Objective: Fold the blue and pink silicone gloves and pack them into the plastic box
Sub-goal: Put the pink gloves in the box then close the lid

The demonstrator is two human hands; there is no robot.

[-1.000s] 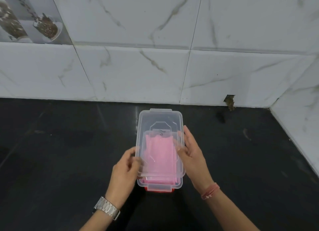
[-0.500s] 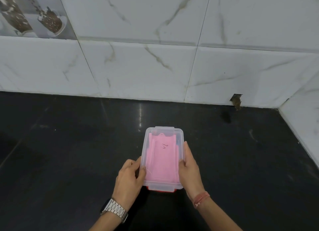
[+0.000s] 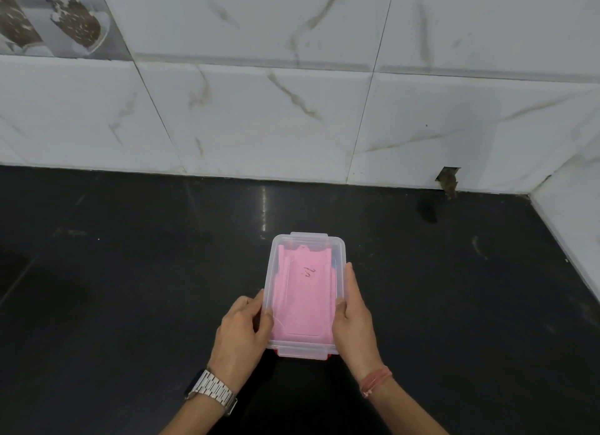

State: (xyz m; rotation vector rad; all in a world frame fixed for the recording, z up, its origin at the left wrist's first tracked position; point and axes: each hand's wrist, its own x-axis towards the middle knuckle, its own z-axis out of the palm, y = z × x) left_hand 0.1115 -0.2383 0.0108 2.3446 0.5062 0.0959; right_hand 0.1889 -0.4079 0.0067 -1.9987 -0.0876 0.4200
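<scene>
White marble-veined wall tiles (image 3: pixel 292 116) rise behind a glossy black counter (image 3: pixel 130 288). Near its front edge sits the clear plastic box (image 3: pixel 339 249) with its lid on, and the folded pink glove (image 3: pixel 303 301) shows through the top; no blue glove can be made out. The left hand (image 3: pixel 242 332) grips the box's left side, fingers curled against the wall and thumb on the lid. The right hand (image 3: pixel 354 317) clasps the right side likewise, fingers stretched along it
</scene>
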